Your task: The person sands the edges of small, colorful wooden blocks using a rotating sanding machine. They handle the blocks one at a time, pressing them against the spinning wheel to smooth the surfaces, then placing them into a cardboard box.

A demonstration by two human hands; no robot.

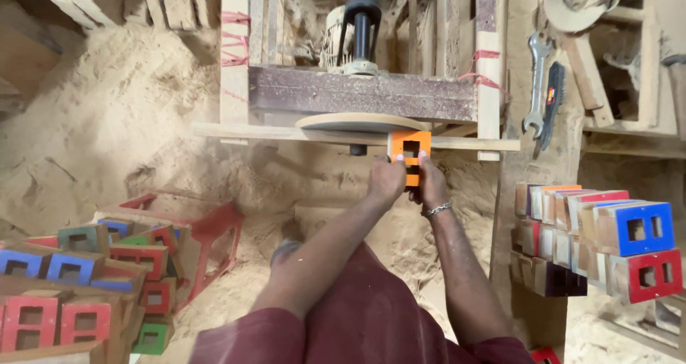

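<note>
Both the left hand [386, 180] and right hand [431, 186] grasp an orange block [409, 152] with square cutouts, long axis upright, its top end touching the sanding disc [359, 123] edge just below the wooden frame [361, 92].

The floor [107, 121] is covered by heaped pale sawdust. A rough wooden frame [364, 92] is seen at the back, bound at its posts with red cord [234, 39], and a motor [343, 39] is mounted behind it. A wooden wall post [522, 157] stands at the right, on which a spanner [537, 85] is hung. Shelves of raw timber [629, 128] are fixed beside it. Everything is lit by soft daylight.
</note>
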